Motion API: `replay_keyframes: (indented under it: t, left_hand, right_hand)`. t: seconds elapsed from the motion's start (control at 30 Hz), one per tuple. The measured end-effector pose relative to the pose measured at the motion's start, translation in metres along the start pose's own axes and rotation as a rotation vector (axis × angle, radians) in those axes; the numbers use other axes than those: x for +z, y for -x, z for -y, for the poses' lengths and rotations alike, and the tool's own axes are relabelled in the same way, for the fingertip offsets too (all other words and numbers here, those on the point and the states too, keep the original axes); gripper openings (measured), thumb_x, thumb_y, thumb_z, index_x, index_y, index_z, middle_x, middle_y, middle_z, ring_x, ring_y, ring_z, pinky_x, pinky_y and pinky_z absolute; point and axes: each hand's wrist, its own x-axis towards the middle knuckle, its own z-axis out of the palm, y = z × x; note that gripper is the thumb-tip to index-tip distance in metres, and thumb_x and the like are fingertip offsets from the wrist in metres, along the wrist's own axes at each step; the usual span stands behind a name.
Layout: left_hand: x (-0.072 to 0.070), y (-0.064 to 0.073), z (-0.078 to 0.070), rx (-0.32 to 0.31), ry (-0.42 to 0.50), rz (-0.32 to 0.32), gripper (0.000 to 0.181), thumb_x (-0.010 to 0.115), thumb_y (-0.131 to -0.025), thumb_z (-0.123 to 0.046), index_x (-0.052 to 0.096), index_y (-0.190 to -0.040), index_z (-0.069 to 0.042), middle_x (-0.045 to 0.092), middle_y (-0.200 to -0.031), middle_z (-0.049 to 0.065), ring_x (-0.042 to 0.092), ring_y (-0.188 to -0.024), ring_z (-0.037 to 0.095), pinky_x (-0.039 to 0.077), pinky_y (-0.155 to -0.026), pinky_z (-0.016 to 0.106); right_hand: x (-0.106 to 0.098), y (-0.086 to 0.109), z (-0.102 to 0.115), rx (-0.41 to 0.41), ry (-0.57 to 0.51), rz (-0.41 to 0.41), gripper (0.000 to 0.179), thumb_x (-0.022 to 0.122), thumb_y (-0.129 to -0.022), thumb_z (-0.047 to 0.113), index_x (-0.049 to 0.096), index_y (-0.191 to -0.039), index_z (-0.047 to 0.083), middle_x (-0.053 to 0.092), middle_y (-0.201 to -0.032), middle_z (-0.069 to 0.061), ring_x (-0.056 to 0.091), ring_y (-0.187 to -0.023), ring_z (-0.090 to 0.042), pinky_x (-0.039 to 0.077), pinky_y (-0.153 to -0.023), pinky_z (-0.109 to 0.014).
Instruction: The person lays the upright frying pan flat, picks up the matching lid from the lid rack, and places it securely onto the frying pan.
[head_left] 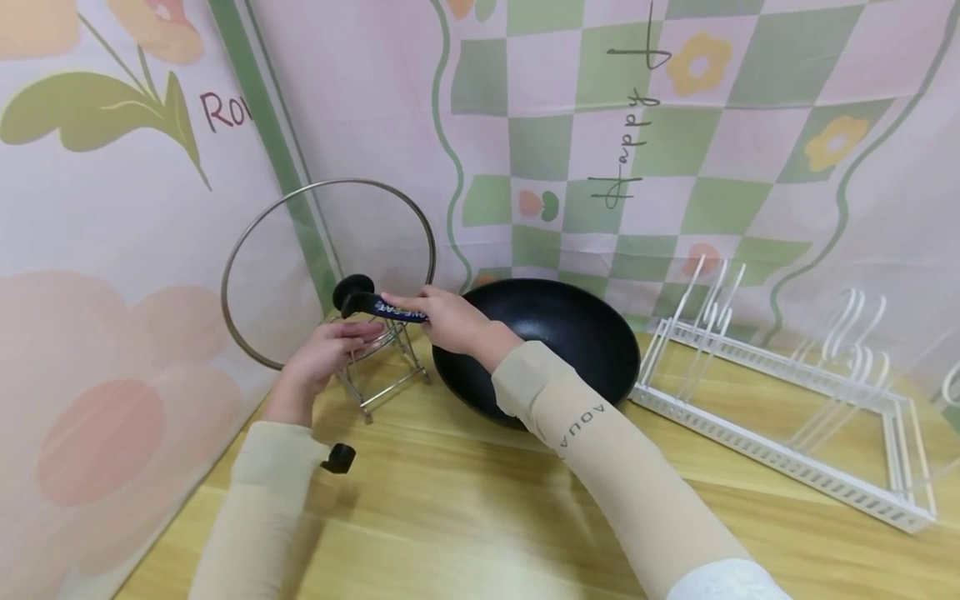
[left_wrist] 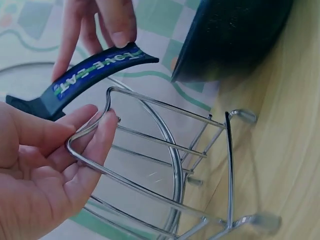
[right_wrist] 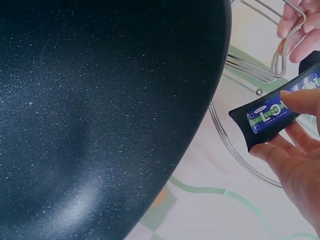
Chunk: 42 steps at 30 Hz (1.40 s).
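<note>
A large glass pot lid (head_left: 292, 267) with a metal rim stands upright in a wire rack (head_left: 397, 386) at the table's back left. My right hand (head_left: 453, 321) pinches the lid's curved black handle (head_left: 399, 312), thumb on its blue printed label in the right wrist view. In the left wrist view my left hand (left_wrist: 45, 170) pinches the bent top of one wire loop of the rack between thumb and fingers. Close on the right sits a black wok (head_left: 555, 325), under my right forearm; its speckled inside fills much of the right wrist view.
A white dish rack (head_left: 780, 454) with upright prongs stands right of the wok. Patterned cloth walls (head_left: 592, 150) rise behind and on the left. A small black object (head_left: 340, 458) shows beside my left wrist, above the wooden table (head_left: 450, 517).
</note>
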Motion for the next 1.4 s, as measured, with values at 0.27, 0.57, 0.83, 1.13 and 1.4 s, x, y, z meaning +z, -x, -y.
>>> replay_keyframes:
  t: [0.27,0.57,0.83,1.13,1.4]
  left_hand:
    - [-0.004,-0.001,0.004,-0.028,0.071,0.056,0.041,0.035,-0.104,0.011,0.036,-0.143,0.023,0.033,-0.152,0.037,0.064,-0.097,-0.004,0.049,-0.096,0.016]
    - [-0.007,-0.002,0.003,-0.026,0.064,0.12,0.041,0.035,-0.105,0.01,0.035,-0.144,0.022,0.032,-0.154,0.034,0.063,-0.101,0.0,0.048,-0.1,0.018]
    - [-0.011,0.002,0.005,-0.002,0.068,0.178,0.04,0.037,-0.107,0.006,0.034,-0.144,0.022,0.034,-0.154,0.033,0.064,-0.108,0.004,0.048,-0.1,0.019]
    - [-0.014,0.004,0.006,0.007,0.105,0.23,0.041,0.038,-0.107,0.005,0.032,-0.143,0.023,0.045,-0.151,0.025,0.066,-0.106,0.005,0.049,-0.102,0.023]
    - [-0.014,0.007,0.006,-0.036,0.138,0.225,0.041,0.04,-0.107,0.006,0.033,-0.144,0.022,0.064,-0.135,0.001,0.066,-0.103,0.006,0.05,-0.1,0.023]
  right_hand:
    - [-0.002,0.004,0.002,0.006,0.0,0.021,0.075,0.058,-0.098,-0.004,0.037,-0.158,0.035,0.058,-0.122,-0.013,0.057,-0.093,-0.024,0.051,-0.086,-0.037]
    - [-0.005,0.006,-0.002,-0.017,0.006,0.022,0.075,0.058,-0.097,-0.005,0.038,-0.158,0.033,0.058,-0.121,-0.013,0.057,-0.093,-0.024,0.051,-0.087,-0.038]
    - [-0.008,0.011,0.0,-0.009,0.004,0.055,0.075,0.059,-0.098,-0.003,0.037,-0.159,0.034,0.058,-0.128,-0.016,0.06,-0.103,-0.028,0.051,-0.093,-0.04]
    - [-0.01,0.016,0.002,-0.008,-0.009,0.081,0.073,0.06,-0.101,-0.001,0.036,-0.159,0.035,0.057,-0.137,-0.016,0.061,-0.109,-0.028,0.051,-0.095,-0.04]
    - [-0.01,0.018,0.003,-0.011,-0.001,0.093,0.072,0.062,-0.101,0.001,0.035,-0.159,0.036,0.057,-0.139,-0.016,0.061,-0.11,-0.029,0.051,-0.097,-0.04]
